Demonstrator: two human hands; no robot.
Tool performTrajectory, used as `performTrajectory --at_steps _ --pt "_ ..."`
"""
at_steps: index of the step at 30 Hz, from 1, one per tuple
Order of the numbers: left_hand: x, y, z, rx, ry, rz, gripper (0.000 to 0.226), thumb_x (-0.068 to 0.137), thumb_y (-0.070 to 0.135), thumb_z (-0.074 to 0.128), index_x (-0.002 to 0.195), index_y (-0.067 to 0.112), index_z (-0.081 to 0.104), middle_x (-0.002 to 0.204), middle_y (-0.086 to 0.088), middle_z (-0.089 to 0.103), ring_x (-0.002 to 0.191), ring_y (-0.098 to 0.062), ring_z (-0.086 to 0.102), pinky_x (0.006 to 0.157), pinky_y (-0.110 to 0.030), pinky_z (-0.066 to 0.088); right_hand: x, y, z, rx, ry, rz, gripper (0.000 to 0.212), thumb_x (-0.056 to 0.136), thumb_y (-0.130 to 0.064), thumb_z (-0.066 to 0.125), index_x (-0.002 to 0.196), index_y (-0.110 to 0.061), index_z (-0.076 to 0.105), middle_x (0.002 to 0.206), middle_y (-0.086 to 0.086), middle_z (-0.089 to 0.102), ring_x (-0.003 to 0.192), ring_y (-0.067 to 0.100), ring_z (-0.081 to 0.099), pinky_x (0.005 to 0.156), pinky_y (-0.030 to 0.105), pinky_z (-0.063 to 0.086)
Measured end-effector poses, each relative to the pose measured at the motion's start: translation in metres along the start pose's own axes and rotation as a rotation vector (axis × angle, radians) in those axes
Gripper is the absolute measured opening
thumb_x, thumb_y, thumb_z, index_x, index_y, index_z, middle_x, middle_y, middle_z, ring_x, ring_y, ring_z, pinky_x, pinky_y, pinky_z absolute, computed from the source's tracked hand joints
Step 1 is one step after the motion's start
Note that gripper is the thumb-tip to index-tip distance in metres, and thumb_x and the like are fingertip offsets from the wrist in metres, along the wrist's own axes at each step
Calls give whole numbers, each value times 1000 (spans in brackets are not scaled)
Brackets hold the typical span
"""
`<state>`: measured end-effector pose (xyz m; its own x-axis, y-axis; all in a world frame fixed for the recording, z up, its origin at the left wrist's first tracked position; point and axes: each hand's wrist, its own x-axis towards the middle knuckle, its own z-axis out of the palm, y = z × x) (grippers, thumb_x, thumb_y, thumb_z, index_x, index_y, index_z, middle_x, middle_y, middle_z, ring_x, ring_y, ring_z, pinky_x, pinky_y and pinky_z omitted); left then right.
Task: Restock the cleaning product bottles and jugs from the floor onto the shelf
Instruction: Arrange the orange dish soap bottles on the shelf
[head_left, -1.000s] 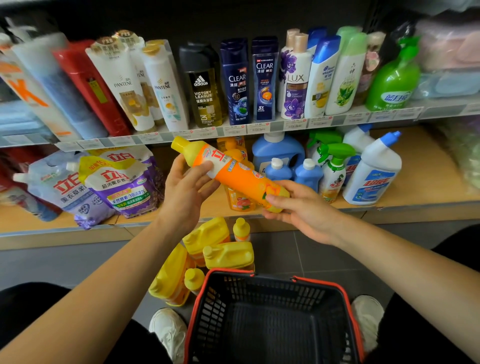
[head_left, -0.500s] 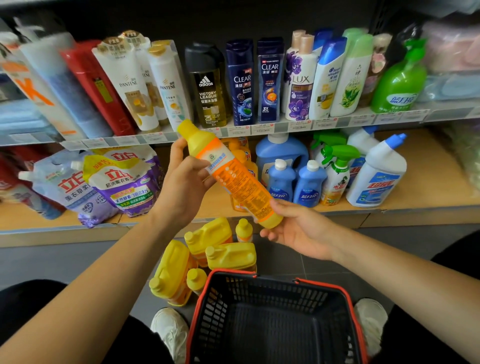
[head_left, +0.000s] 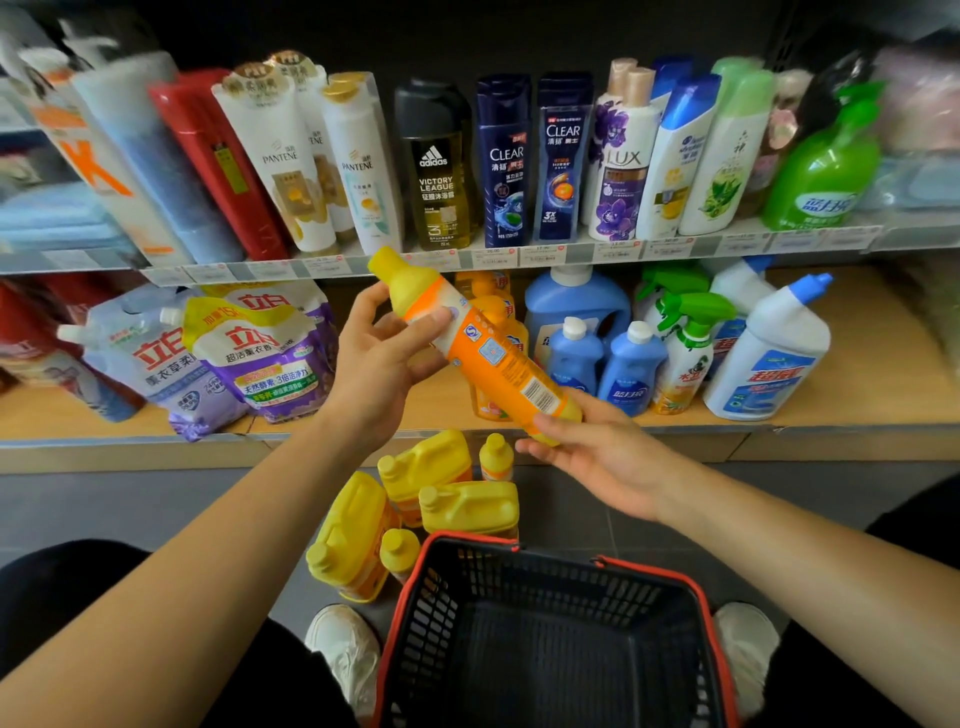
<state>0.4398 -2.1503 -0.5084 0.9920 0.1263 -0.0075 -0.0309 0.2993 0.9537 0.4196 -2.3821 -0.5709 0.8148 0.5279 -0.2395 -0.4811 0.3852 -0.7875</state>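
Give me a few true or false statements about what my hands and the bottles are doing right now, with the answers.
1. Both the left hand and the right hand hold the orange bottle. True.
2. The orange bottle stands upright on the lower shelf. False: it is tilted in the air in front of that shelf.
3. The yellow jugs sit inside the basket. False: they are on the floor beyond the basket.
4. The adidas bottle stands on the upper shelf. True.
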Motion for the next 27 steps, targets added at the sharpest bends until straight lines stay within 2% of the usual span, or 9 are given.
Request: performTrajectory --at_steps 3,7,9,11,15,20,22,24,27 --pt "3 -6 -7 40 5 -48 55 89 17 75 138 12 51 124 -14 69 109 -29 72 87 -43 61 0 1 -2 -223 152 -176 56 70 -13 82 122 -8 60 103 7 74 89 20 71 77 28 57" --pt "3 -12 -19 348 -4 -140 30 92 31 72 117 16 66 114 -9 74 96 -21 76 78 -36 63 0 -11 -10 -548 390 -378 56 62 -18 93 112 -19 65 104 5 73 96 21 71 78 34 57" --pt "3 -15 -20 527 26 -171 23 93 34 70 105 15 70 108 -10 75 88 -21 76 70 -31 63 -1 -20 -14 -618 404 -486 55 62 -17 92 109 -22 65 106 6 72 98 22 70 79 38 59" --pt "1 -19 -19 635 40 -159 22 94 31 70 104 12 72 103 -11 75 87 -26 76 71 -32 63 -2 -31 -12 -697 375 -587 56 61 -24 90 111 -21 64 106 3 72 98 21 70 79 37 59" --pt "-5 -20 -9 671 -74 -75 11 91 18 74 101 15 74 96 -8 75 89 -23 73 73 -32 62 -7 -36 -5 -866 336 -644 57 61 -31 92 110 -20 65 104 -5 71 97 11 68 82 29 56" --pt "-19 -32 3 689 -339 16 42 80 12 83 120 10 70 108 -1 74 100 -12 70 81 -22 57 -14 -37 0 -982 390 -663 60 55 -55 88 102 -25 64 96 -12 67 89 7 64 74 24 54" --pt "-27 -42 8 690 -465 -10 58 77 16 86 131 15 64 116 2 72 109 -10 67 87 -24 57 -16 -40 3 -978 375 -677 63 54 -61 85 101 -25 63 94 -15 66 89 7 64 74 25 55" --pt "-35 -52 15 665 -557 -26 67 75 19 89 135 20 59 119 8 71 113 -10 65 91 -27 56 -17 -39 8 -971 361 -675 66 53 -62 86 101 -25 62 95 -14 66 91 10 65 77 32 57" --pt "-44 -63 24 654 -547 71 66 74 23 91 132 20 58 118 5 70 111 -15 68 94 -34 57 -19 -36 13 -939 342 -679 70 53 -60 88 103 -21 60 99 -7 68 95 16 66 81 44 58"
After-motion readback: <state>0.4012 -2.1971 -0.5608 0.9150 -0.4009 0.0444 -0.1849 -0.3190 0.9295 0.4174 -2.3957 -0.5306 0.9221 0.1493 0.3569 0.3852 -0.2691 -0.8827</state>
